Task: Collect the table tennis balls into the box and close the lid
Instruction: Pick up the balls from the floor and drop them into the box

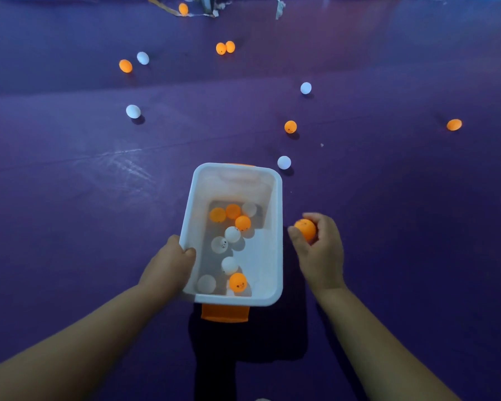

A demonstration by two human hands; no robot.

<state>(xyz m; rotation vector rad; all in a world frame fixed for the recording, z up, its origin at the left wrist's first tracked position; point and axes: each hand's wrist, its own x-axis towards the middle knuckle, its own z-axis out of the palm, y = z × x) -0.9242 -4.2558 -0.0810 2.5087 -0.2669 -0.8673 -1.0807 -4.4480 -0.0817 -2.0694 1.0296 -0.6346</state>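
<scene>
holding an orange ball (305,228) in curled fingers, the right hand (320,250) sits just right of the box (275,241), whose open mouth lies to its left; the left hand (171,263) grips the box's left rim.

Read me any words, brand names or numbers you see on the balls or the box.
None can be read.
On the box: no label shows.
On the held orange ball in the right hand: faint dark marks, blurred.
On the boxed orange ball: small dark print, too small.
</scene>
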